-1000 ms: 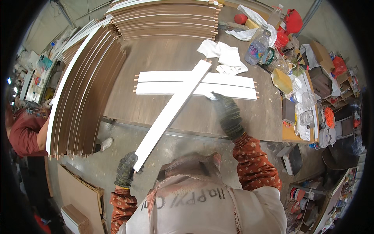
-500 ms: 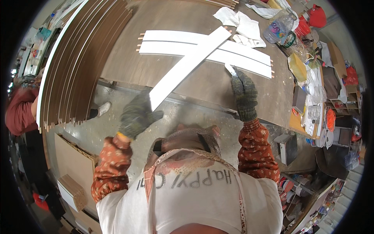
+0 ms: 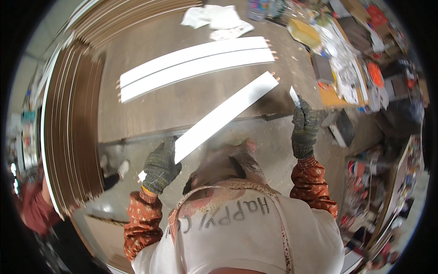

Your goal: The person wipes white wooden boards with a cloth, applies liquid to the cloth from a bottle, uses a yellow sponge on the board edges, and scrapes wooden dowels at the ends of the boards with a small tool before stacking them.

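"Two white boards (image 3: 196, 55) lie side by side on the desk (image 3: 150, 118). Where is the third?"

"The third board (image 3: 226, 112) slants up from the left hand (image 3: 161, 166), its far end above the desk's near edge. Whether it touches the desk is hard to tell."

"Does the left hand grasp it?"

"Yes, wrapped round it near the lower end. The fingertips are hard to make out, and just a white corner shows beyond the glove (image 3: 157, 173)."

"And the right hand (image 3: 305, 128)?"

"It grips a white piece (image 3: 294, 96), flat and pointed. Fingers hide its lower part, so its kind cannot be told."

"What are the surfaces like?"

"The boards are smooth, long and narrow, with short round pegs (image 3: 273, 74) at their ends. Both gloves are dark knit; the sleeves (image 3: 143, 223) are rust-coloured with a pale pattern. The cloth (image 3: 221, 17) is white and crumpled."

"What gets cut off?"

"The clear bottle (image 3: 258, 9) loses its upper part at the rim. Left of the desk, a brown, pale-edged stack (image 3: 75, 123) partly covers a blurred co-worker (image 3: 34, 205)."
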{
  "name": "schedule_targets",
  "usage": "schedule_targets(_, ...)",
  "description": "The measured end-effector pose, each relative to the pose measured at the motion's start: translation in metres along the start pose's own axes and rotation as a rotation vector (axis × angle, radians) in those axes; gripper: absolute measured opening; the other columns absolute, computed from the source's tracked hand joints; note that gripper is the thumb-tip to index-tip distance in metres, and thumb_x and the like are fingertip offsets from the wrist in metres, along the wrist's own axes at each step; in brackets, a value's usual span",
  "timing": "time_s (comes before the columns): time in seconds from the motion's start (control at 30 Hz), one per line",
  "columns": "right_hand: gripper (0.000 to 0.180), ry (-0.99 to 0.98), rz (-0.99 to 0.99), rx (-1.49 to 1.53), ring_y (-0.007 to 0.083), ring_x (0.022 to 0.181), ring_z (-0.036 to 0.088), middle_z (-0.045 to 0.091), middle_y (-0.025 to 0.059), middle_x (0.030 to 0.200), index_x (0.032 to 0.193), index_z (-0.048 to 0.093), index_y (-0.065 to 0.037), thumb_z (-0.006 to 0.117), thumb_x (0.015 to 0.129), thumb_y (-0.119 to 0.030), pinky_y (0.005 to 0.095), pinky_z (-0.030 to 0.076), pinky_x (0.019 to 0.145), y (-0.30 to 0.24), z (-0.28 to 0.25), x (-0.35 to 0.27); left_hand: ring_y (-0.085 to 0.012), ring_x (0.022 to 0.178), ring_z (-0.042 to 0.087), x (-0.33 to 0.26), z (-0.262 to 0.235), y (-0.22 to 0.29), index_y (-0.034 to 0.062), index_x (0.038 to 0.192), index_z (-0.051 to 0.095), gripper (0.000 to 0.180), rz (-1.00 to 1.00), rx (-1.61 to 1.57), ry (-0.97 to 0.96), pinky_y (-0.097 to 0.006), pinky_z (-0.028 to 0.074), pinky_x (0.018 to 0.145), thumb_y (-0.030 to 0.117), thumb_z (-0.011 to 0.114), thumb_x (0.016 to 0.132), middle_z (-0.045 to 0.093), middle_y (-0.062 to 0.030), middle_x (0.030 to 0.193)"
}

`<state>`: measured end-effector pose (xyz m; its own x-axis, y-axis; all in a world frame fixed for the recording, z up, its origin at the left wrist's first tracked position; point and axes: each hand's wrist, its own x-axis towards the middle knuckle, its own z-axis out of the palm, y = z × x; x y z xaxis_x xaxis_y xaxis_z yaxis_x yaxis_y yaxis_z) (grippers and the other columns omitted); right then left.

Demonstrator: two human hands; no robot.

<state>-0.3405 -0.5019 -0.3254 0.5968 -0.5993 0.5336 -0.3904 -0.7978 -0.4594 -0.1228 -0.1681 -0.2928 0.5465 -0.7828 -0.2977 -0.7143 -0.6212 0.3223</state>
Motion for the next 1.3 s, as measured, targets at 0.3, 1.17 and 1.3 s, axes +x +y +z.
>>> schedule_targets(0.3, 0.030, 0.118, 0.191, 0.322, 0.0316, 0.085, 0.062, 0.062, 0.0175, 0.105, 0.117, 0.059, -0.005, 0.061, 0.087, -0.006, 0.0382, 0.051, 0.074, -0.025, 0.001, -0.026, -0.0392, 0.109, 0.054, 0.016, -0.025, 0.000, 0.0016, 0.128, 0.046, 0.068, 0.202, -0.055, -0.141, -0.043, 0.043, 0.096, 0.012, 0.071, 0.065, 0.057, -0.0236, 0.113)
schedule_targets(1.17, 0.030, -0.051, 0.140, -0.128, 0.0276, 0.093, 0.057, 0.061, 0.0130, 0.098, 0.118, 0.057, -0.007, 0.050, 0.093, -0.020, 0.0408, 0.048, 0.081, 0.030, 0.004, 0.003, -0.0190, 0.093, 0.056, 0.019, -0.023, -0.017, 0.0012, 0.124, 0.052, 0.060, 0.146, -0.225, -0.226, -0.033, 0.048, 0.082, 0.003, 0.070, 0.067, 0.061, -0.0126, 0.101)
schedule_targets(1.3, 0.031, -0.053, 0.090, 0.051, 0.0289, 0.090, 0.058, 0.061, 0.0127, 0.098, 0.118, 0.057, -0.008, 0.054, 0.091, -0.023, 0.0411, 0.048, 0.080, 0.023, 0.013, -0.002, -0.0177, 0.091, 0.059, 0.017, -0.027, -0.012, 0.0012, 0.125, 0.051, 0.060, 0.165, -0.324, -0.208, -0.032, 0.049, 0.081, 0.002, 0.070, 0.068, 0.061, -0.0118, 0.101)
